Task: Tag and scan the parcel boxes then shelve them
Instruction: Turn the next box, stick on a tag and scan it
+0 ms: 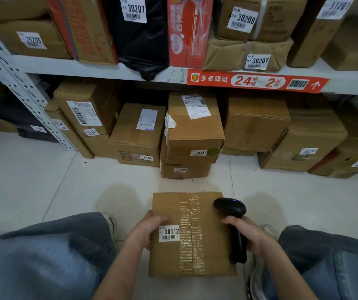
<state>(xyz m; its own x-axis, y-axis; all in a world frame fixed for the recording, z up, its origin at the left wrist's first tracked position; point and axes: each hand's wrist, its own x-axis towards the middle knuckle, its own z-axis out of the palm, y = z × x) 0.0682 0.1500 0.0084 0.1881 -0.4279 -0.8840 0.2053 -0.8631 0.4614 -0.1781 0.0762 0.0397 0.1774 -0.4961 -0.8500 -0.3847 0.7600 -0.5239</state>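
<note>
Between the knees, the left hand (150, 228) grips the left edge of the taped box (195, 256) beside its tag (169, 233) 30112, the right hand (247, 233) is wrapped round the black scanner (230, 207) over the box's right side, and labelled boxes (193, 126) stand under the shelf (87, 70) beyond.

Brown parcel box (208, 239) with white tag (169, 233), black scanner (232, 221), red shelf sign (256, 81), blue jeans (43, 256)

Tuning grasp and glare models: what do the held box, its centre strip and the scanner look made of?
Box: matte brown cardboard; dull surface. Strip: clear glossy plastic tape; wrinkles catch light. Scanner: smooth black plastic, likely; faint sheen on head.
</note>
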